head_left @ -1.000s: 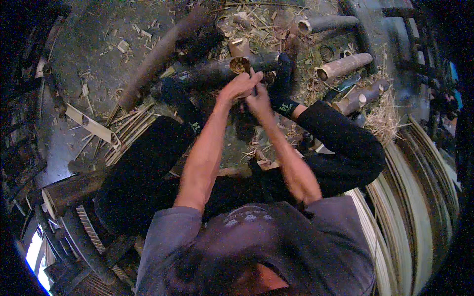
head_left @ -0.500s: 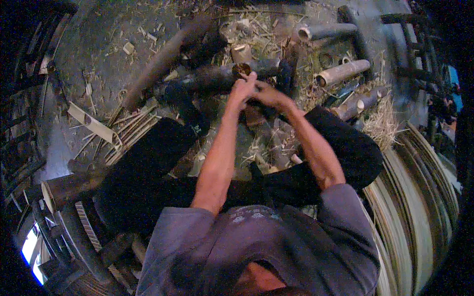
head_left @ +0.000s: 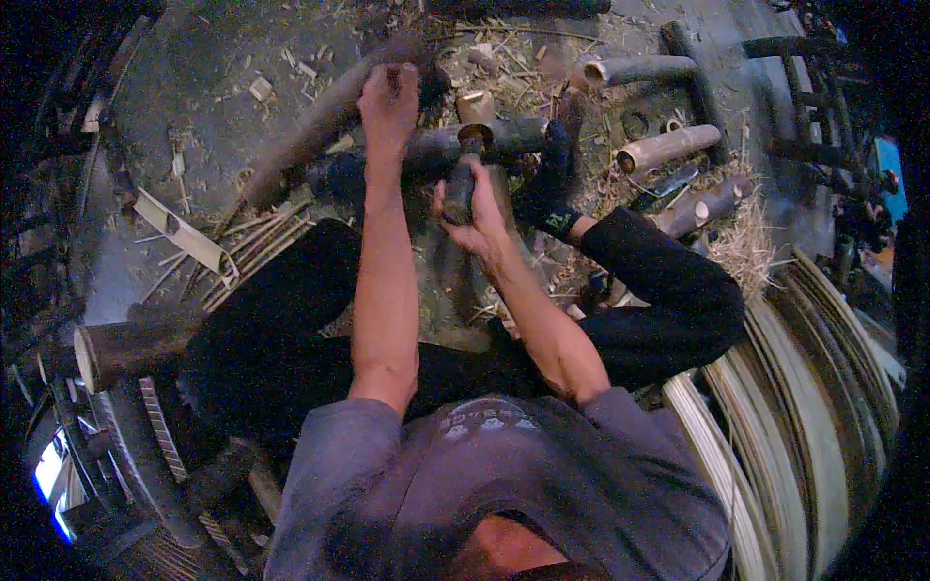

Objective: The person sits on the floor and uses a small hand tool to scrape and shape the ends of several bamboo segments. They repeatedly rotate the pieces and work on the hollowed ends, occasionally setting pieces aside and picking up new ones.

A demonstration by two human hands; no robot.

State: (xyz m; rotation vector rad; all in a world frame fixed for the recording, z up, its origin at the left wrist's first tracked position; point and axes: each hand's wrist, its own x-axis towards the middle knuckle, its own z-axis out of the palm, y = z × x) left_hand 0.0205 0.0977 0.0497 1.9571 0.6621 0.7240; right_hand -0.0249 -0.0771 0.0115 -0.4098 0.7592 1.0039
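Note:
My left hand is raised at the far middle, beside a dark pole that slants across the floor. Its fingers are curled; whatever they may hold is hidden. My right hand is closed round a dark, short cylindrical piece. The far end of that piece meets or overlaps a round hole in a dark bamboo pole, which lies crosswise in front of me; whether it goes inside I cannot tell. A pale cut wood block stands just beyond the hole.
Cut bamboo tubes lie to the right among straw and shavings. Thin sticks and a split bamboo piece lie on the left. Long bent strips curve at the near right. A thick log is beside my left leg.
My hands, together over the bamboo pole before, are now apart. The left has moved away and to the left; the right has drawn back nearer me and now grips the dark cylindrical piece.

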